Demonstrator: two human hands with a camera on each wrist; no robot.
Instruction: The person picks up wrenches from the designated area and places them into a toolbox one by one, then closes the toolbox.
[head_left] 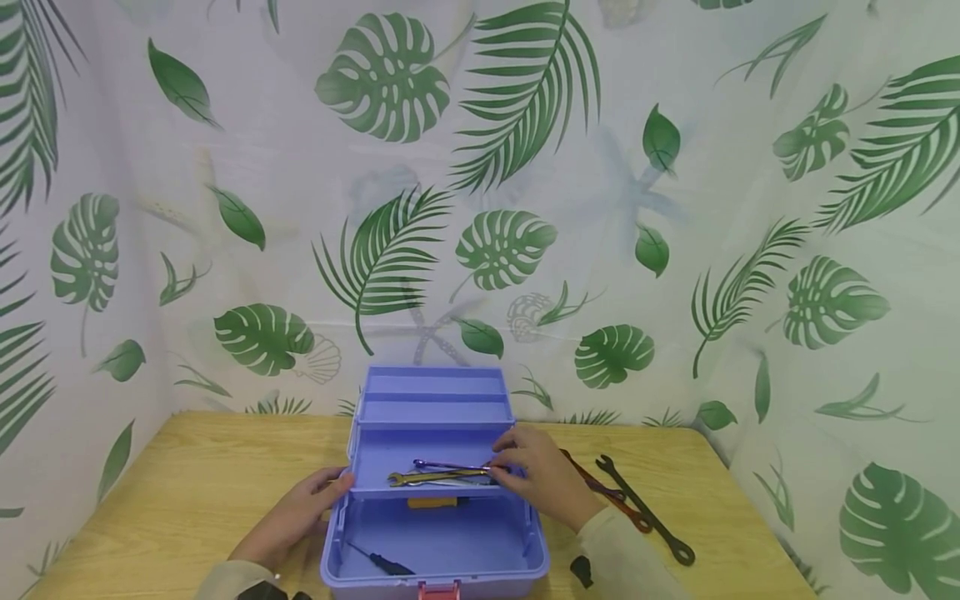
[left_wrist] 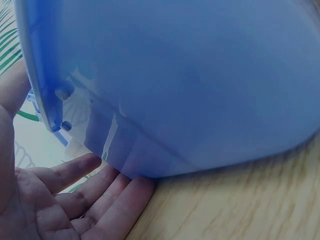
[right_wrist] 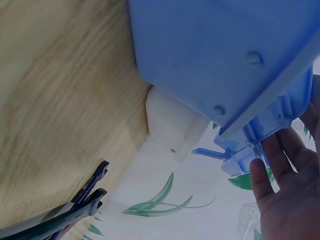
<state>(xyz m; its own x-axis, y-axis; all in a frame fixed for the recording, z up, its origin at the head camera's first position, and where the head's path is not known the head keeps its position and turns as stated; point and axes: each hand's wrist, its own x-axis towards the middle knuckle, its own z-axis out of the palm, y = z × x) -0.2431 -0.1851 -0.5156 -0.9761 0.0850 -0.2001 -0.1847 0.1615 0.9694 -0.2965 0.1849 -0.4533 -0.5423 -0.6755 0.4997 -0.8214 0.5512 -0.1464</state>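
Note:
A blue plastic toolbox (head_left: pixel 435 554) stands open, its tray (head_left: pixel 382 454) raised above the main bin. My left hand (head_left: pixel 303 504) holds the toolbox's left side, with the thumb up at the tray rim and the other fingers (left_wrist: pixel 127 205) against the outer wall. Across the tray lie a gold wrench (head_left: pixel 427 477) and a purple wrench (head_left: pixel 446 465), with more metal under them. My right hand (head_left: pixel 543 475) reaches over the tray's right end and pinches a wrench end there; its fingertips partly hide which one. From the right wrist, its lower fingers (right_wrist: pixel 260 182) show outside the tray wall.
A black screwdriver (head_left: pixel 386 564) lies in the main bin, and a yellow handle (head_left: pixel 432 502) shows beneath the tray. Right of the toolbox, a dark wrench (head_left: pixel 648 512) and a red wrench (head_left: pixel 626 504) lie on the wooden table (head_left: pixel 225 467). A leaf-patterned sheet (head_left: pixel 525 250) hangs behind.

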